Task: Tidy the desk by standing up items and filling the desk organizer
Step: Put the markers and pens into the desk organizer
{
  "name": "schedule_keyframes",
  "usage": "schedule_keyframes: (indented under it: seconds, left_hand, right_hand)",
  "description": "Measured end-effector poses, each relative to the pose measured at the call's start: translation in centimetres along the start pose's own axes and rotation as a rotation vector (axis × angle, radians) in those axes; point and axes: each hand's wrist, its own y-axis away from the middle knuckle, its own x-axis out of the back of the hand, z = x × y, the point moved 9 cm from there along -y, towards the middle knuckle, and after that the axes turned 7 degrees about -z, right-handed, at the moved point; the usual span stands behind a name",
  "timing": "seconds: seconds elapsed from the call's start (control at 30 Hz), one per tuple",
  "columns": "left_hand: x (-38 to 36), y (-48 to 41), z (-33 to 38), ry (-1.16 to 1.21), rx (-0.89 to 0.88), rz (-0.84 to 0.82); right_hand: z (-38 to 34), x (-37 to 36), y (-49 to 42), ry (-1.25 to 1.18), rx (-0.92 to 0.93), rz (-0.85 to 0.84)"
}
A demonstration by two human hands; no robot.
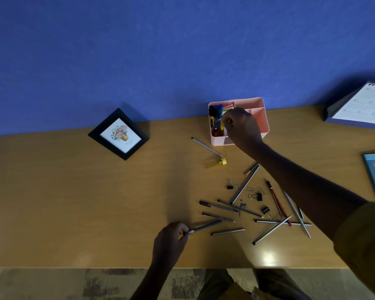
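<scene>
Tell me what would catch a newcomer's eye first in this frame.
Probably the pink organizer at the back of the desk, where the right hand reaches over the compartment of markers. Next comes the scatter of pencils and binder clips across the desk's right half, with the left hand gripping a pen near the front edge. A black picture frame sits apart on the left, by the blue wall.

bare forearms; mustard-olive sleeve [364,241] pushed up right arm; dark trousers [266,280]
</scene>
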Motion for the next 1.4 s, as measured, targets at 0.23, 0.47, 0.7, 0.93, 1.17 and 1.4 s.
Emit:
schedule_keyframes:
  seconds: [0.23, 0.47, 0.7, 0.93, 1.17, 1.4]
  left_hand:
    - [2.8, 0.2, 1.2, 0.238, -0.073, 0.039]
    - [9.8, 0.6, 3.7, 0.458, -0.098, 0.216]
    - [17.6, -1.7, 5.8, 0.737, -0.134, 0.383]
    - [23.2, -5.4, 10.4, 0.749, -0.221, 0.575]
    - [24.7, -10.6, 14.8, 0.777, -0.315, 0.636]
    - [23.9, -14.2, 18.2, 0.611, -0.407, 0.611]
  right_hand:
    - [0.2, 0.0, 1.5, -0.029, 0.007, 0.000]
    - [-0.9, -4.1, 9.1, -0.045, 0.123, -0.114]
    - [-2.0, -10.3, 16.9, -0.044, 0.169, -0.395]
    - [-5.7, -15.4, 20.8, 0.270, 0.394, -0.593]
    - [-7.3, -17.7, 21.4, 0.488, 0.453, -0.665]
    - [-7.7, -17.6, 20.8, 0.432, 0.339, -0.694]
